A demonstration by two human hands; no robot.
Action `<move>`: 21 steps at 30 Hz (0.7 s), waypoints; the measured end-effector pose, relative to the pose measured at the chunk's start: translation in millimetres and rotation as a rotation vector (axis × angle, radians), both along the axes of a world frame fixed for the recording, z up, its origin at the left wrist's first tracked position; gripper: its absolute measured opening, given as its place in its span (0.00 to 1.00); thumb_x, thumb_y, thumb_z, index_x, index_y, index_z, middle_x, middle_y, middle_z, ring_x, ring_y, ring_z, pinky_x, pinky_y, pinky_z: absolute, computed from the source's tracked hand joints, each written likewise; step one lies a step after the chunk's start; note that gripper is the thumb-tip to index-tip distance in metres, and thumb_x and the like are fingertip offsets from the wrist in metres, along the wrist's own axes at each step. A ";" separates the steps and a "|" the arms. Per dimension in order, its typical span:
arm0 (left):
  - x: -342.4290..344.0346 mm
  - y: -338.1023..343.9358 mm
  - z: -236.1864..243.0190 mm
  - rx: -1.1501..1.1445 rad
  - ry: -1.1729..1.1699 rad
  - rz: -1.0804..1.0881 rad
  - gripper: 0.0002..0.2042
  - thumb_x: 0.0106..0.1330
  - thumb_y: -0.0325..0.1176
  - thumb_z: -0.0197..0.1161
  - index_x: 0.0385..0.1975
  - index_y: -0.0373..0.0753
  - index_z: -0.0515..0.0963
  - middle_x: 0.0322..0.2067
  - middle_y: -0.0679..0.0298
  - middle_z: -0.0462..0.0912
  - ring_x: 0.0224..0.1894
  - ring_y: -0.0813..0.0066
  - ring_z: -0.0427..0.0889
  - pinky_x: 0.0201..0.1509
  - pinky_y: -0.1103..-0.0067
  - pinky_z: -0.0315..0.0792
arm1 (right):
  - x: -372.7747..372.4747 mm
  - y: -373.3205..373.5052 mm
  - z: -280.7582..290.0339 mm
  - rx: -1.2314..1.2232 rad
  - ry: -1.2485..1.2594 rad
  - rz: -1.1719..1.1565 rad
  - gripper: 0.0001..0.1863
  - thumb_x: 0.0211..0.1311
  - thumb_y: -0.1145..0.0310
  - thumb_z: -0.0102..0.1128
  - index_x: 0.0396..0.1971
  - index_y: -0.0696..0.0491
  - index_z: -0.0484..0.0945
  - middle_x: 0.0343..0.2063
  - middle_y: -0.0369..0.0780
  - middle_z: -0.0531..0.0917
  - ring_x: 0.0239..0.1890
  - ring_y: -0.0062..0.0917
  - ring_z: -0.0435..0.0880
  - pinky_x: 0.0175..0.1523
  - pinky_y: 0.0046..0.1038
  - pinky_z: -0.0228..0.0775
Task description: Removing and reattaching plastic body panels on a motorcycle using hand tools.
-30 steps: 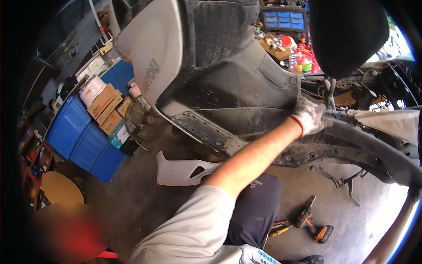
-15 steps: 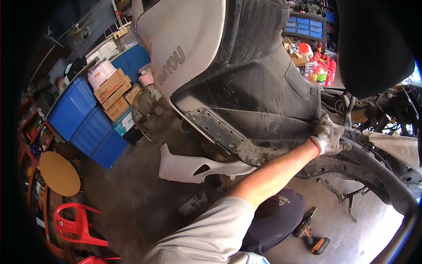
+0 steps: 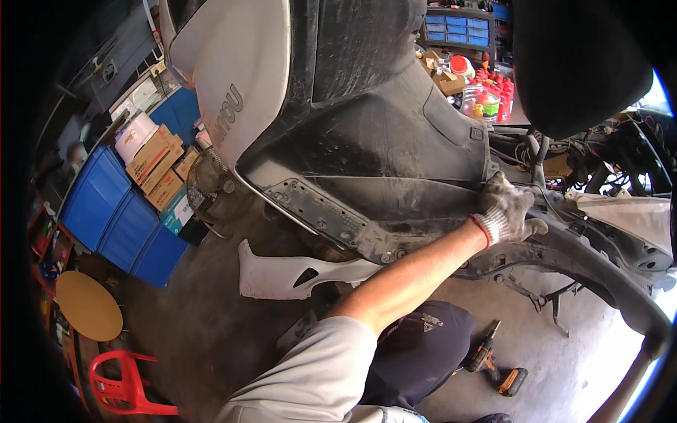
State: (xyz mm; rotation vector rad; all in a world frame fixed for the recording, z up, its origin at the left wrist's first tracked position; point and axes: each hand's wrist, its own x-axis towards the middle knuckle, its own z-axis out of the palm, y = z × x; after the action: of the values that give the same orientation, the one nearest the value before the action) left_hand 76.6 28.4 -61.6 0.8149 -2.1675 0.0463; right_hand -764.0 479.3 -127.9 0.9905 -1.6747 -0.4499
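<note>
A partly stripped scooter with a light front shield and a dusty black plastic inner panel fills the middle. My left hand, in a grey knit glove with a red-edged cuff, grips the panel's rear lower edge. Its fingers curl over the edge and its thumb sticks out to the right, over a long black side rail. At the right rim my right hand is dark and distorted near the rail's end, its fingers unclear. A white body panel lies on the floor beneath the footboard.
An orange-and-black cordless drill lies on the floor right of my knee. Blue bins, cardboard boxes and a fan stand at left, with a red chair nearer. Exposed cables hang behind the panel.
The whole view has shifted, so the scooter and floor things appear further left. My left hand keeps its place on the panel edge. More of my right forearm shows at the right rim.
</note>
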 end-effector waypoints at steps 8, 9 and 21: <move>25.2 4.4 -11.3 -0.066 -0.149 0.110 0.35 0.54 0.72 0.51 0.20 0.39 0.79 0.19 0.53 0.80 0.27 0.54 0.80 0.51 0.60 0.64 | -12.0 -115.4 -150.9 0.082 -0.052 0.010 0.25 0.68 0.66 0.54 0.63 0.55 0.66 0.55 0.40 0.79 0.60 0.32 0.74 0.70 0.36 0.57; 25.6 4.3 -9.8 -0.064 -0.148 0.107 0.35 0.54 0.72 0.51 0.20 0.39 0.79 0.19 0.53 0.80 0.27 0.54 0.80 0.51 0.60 0.64 | -11.3 -116.1 -150.3 0.093 -0.036 -0.006 0.25 0.68 0.66 0.54 0.63 0.55 0.66 0.55 0.40 0.79 0.60 0.32 0.74 0.70 0.36 0.57; 7.4 -13.5 -23.8 -0.159 0.000 0.080 0.35 0.53 0.75 0.51 0.20 0.41 0.75 0.18 0.59 0.78 0.25 0.54 0.79 0.50 0.57 0.63 | 100.0 -156.5 -108.8 0.104 -0.403 -0.273 0.25 0.74 0.59 0.41 0.67 0.51 0.61 0.68 0.35 0.64 0.71 0.24 0.58 0.73 0.38 0.49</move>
State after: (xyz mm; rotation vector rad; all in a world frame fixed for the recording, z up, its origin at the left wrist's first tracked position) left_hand 84.0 14.9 -85.4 0.8096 -2.1002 0.2559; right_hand -664.0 322.8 -236.7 0.9757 -2.1836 -0.5473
